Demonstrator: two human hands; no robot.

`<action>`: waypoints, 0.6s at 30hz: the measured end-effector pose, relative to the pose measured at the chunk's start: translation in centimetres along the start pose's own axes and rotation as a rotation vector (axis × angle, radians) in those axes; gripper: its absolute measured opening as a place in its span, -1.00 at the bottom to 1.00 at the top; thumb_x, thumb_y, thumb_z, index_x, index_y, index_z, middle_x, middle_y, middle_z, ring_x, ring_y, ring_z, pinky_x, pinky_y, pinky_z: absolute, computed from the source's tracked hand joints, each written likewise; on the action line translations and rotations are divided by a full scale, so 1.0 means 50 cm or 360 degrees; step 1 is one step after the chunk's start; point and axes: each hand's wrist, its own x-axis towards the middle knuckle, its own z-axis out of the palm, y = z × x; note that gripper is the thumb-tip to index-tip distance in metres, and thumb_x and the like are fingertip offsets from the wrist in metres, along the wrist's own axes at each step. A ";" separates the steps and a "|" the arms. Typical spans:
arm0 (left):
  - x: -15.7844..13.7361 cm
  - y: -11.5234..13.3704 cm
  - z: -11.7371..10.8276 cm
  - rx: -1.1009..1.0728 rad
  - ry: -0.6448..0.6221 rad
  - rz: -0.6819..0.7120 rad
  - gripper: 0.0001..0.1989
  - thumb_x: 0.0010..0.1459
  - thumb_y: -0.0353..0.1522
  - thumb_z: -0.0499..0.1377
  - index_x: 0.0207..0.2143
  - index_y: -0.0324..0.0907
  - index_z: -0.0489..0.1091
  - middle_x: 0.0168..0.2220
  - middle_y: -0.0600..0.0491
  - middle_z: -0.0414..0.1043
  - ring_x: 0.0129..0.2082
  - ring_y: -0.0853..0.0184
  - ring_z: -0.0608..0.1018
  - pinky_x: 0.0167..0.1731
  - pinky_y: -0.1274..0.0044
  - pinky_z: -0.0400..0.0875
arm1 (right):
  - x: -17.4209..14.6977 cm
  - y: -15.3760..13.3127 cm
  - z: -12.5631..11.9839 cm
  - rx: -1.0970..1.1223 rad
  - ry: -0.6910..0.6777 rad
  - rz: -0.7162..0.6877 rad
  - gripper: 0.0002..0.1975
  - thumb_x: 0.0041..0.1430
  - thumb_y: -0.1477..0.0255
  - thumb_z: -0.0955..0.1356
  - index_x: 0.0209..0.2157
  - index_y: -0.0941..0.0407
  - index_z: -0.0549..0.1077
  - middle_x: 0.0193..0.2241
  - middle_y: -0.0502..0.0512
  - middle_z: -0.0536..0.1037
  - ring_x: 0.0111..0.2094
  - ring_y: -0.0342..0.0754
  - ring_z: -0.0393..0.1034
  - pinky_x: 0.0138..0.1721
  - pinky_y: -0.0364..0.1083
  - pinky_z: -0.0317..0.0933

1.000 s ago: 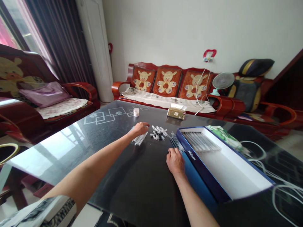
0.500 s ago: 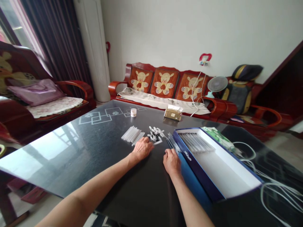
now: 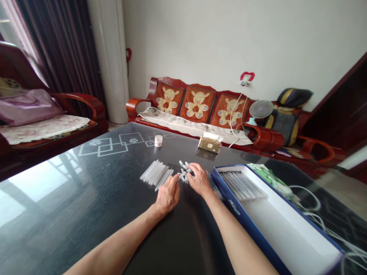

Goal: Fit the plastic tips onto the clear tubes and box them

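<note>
My left hand (image 3: 168, 194) is closed low over the dark table, a pale pen barrel (image 3: 181, 176) poking out past its fingertips. Most of that barrel is hidden by the fingers. My right hand (image 3: 200, 180) reaches over a small pile of white and black pen caps (image 3: 183, 165), thumb and fingers apart around its right side. Left of the pile, translucent pen barrels (image 3: 155, 172) lie side by side in a row. Thin dark refills (image 3: 215, 186) lie between my right wrist and the blue box, partly covered by it.
The long blue box (image 3: 275, 225) with white inside holds a row of pens (image 3: 243, 185) at its far end. A green and white packet (image 3: 271, 178) and white cables (image 3: 318, 221) lie beyond it. Farther back stand a small round tub (image 3: 158, 141) and a tissue pack (image 3: 210, 144).
My right hand has left the refills beside the box and moved left and up to the cap pile. My left hand has drawn back slightly toward me. The view has shifted a little.
</note>
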 end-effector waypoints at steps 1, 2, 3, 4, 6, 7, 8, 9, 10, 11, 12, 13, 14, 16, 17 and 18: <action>0.002 0.000 0.000 -0.0014 0.0033 -0.0046 -0.68 0.28 -0.44 -0.11 0.04 -0.23 0.25 -0.32 -0.03 0.42 -0.33 0.35 0.53 -0.28 0.54 0.48 | 0.040 -0.001 0.014 -0.0061 -0.0118 0.0059 -0.65 0.18 0.41 0.25 -0.01 0.09 0.43 0.09 0.14 0.38 0.12 -0.03 0.22 0.15 -0.07 0.05; 0.003 -0.001 0.000 -0.0031 0.0064 -0.0081 -0.69 0.29 -0.42 -0.11 0.03 -0.21 0.25 -0.32 -0.02 0.43 -0.32 0.35 0.54 -0.27 0.55 0.48 | 0.076 -0.001 0.029 -0.0081 -0.0160 0.0094 -0.65 0.17 0.38 0.26 0.00 0.07 0.43 0.11 0.14 0.37 0.13 0.00 0.21 0.14 -0.03 0.06; 0.004 -0.002 0.001 -0.0047 0.0093 -0.0103 -0.70 0.30 -0.41 -0.10 0.03 -0.18 0.26 -0.30 -0.02 0.44 -0.31 0.35 0.55 -0.27 0.56 0.48 | 0.106 0.000 0.045 -0.0095 -0.0200 0.0123 -0.63 0.17 0.34 0.27 0.01 0.05 0.43 0.13 0.13 0.35 0.14 0.03 0.20 0.13 0.01 0.07; 0.005 -0.004 0.001 -0.0059 0.0114 -0.0109 -0.70 0.30 -0.41 -0.09 0.03 -0.17 0.26 -0.29 -0.02 0.45 -0.31 0.36 0.55 -0.26 0.56 0.48 | 0.130 0.001 0.060 -0.0111 -0.0273 0.0174 -0.61 0.17 0.29 0.28 0.03 0.03 0.42 0.15 0.12 0.34 0.14 0.07 0.20 0.11 0.07 0.07; 0.005 -0.008 0.002 -0.0073 0.0139 -0.0099 -0.71 0.30 -0.41 -0.08 0.03 -0.18 0.27 -0.30 -0.01 0.46 -0.32 0.37 0.55 -0.28 0.57 0.48 | 0.158 0.007 0.085 -0.0122 -0.0427 0.0252 -0.58 0.18 0.21 0.26 0.06 -0.01 0.39 0.14 0.11 0.35 0.13 0.10 0.21 0.10 0.13 0.06; 0.006 -0.009 0.003 -0.0074 0.0145 -0.0093 -0.71 0.30 -0.42 -0.07 0.02 -0.19 0.28 -0.32 -0.01 0.46 -0.34 0.37 0.55 -0.29 0.57 0.48 | 0.164 0.011 0.094 -0.0121 -0.0485 0.0272 -0.58 0.19 0.19 0.25 0.06 -0.02 0.39 0.13 0.11 0.37 0.12 0.10 0.22 0.09 0.14 0.06; 0.006 -0.010 0.004 -0.0076 0.0147 -0.0091 -0.72 0.30 -0.42 -0.07 0.01 -0.19 0.28 -0.33 -0.01 0.46 -0.35 0.37 0.55 -0.30 0.58 0.48 | 0.165 0.013 0.100 -0.0116 -0.0520 0.0276 -0.59 0.19 0.19 0.25 0.04 -0.02 0.40 0.11 0.10 0.38 0.11 0.09 0.23 0.08 0.12 0.07; 0.006 -0.011 0.004 -0.0079 0.0147 -0.0094 -0.72 0.30 -0.42 -0.06 0.00 -0.20 0.29 -0.34 0.00 0.46 -0.36 0.37 0.54 -0.30 0.58 0.48 | 0.163 0.016 0.104 -0.0109 -0.0528 0.0268 -0.60 0.19 0.19 0.25 0.02 -0.02 0.41 0.09 0.10 0.40 0.10 0.08 0.25 0.07 0.10 0.08; 0.006 -0.011 0.005 -0.0082 0.0146 -0.0102 -0.73 0.30 -0.42 -0.06 0.00 -0.20 0.30 -0.34 0.00 0.46 -0.35 0.37 0.55 -0.30 0.58 0.48 | 0.158 0.016 0.105 -0.0104 -0.0535 0.0264 -0.62 0.18 0.19 0.25 0.00 -0.02 0.42 0.08 0.09 0.40 0.09 0.06 0.26 0.06 0.08 0.09; 0.006 -0.011 0.005 -0.0082 0.0145 -0.0110 -0.73 0.29 -0.42 -0.06 -0.01 -0.20 0.30 -0.34 0.00 0.46 -0.35 0.37 0.55 -0.31 0.58 0.48 | 0.150 0.016 0.104 -0.0101 -0.0539 0.0260 -0.64 0.18 0.20 0.26 -0.01 -0.03 0.43 0.08 0.08 0.40 0.08 0.04 0.27 0.05 0.05 0.10; 0.006 -0.011 0.006 -0.0082 0.0143 -0.0119 -0.73 0.29 -0.42 -0.06 -0.01 -0.20 0.31 -0.33 -0.01 0.47 -0.35 0.37 0.55 -0.30 0.58 0.48 | 0.141 0.014 0.102 -0.0098 -0.0535 0.0249 -0.65 0.17 0.21 0.27 -0.03 -0.04 0.43 0.07 0.07 0.40 0.08 0.03 0.27 0.04 0.03 0.11; 0.006 -0.011 0.006 -0.0080 0.0144 -0.0125 -0.73 0.29 -0.42 -0.06 -0.01 -0.20 0.31 -0.32 -0.02 0.47 -0.33 0.36 0.55 -0.29 0.57 0.48 | 0.131 0.011 0.100 -0.0095 -0.0518 0.0230 -0.66 0.17 0.22 0.28 -0.04 -0.04 0.43 0.06 0.06 0.40 0.07 0.02 0.28 0.04 0.01 0.11; 0.006 -0.012 0.007 -0.0078 0.0147 -0.0129 -0.73 0.29 -0.42 -0.06 -0.01 -0.21 0.31 -0.30 -0.02 0.48 -0.32 0.36 0.56 -0.28 0.57 0.48 | 0.120 0.008 0.097 -0.0091 -0.0492 0.0200 -0.67 0.16 0.23 0.29 -0.04 -0.03 0.44 0.05 0.06 0.41 0.06 0.01 0.29 0.03 0.00 0.11; 0.005 -0.013 0.009 -0.0075 0.0160 -0.0129 -0.73 0.29 -0.42 -0.05 -0.01 -0.21 0.31 -0.26 -0.04 0.50 -0.28 0.35 0.57 -0.25 0.55 0.48 | 0.097 -0.001 0.090 -0.0079 -0.0418 0.0115 -0.68 0.15 0.27 0.30 -0.06 0.00 0.44 0.02 0.07 0.43 0.05 0.01 0.30 0.01 -0.02 0.12; 0.004 -0.014 0.010 -0.0074 0.0170 -0.0132 -0.73 0.30 -0.41 -0.05 -0.02 -0.21 0.31 -0.25 -0.05 0.50 -0.27 0.34 0.57 -0.24 0.55 0.49 | 0.085 -0.006 0.087 -0.0072 -0.0379 0.0068 -0.69 0.15 0.29 0.30 -0.07 0.02 0.45 0.00 0.08 0.44 0.04 0.00 0.31 0.01 -0.03 0.12; 0.003 -0.015 0.011 -0.0072 0.0176 -0.0139 -0.74 0.30 -0.40 -0.05 -0.02 -0.20 0.32 -0.25 -0.05 0.50 -0.27 0.33 0.57 -0.24 0.54 0.49 | 0.074 -0.010 0.084 -0.0062 -0.0344 0.0024 -0.70 0.15 0.32 0.30 -0.07 0.03 0.45 -0.01 0.09 0.46 0.03 0.00 0.32 0.00 -0.03 0.12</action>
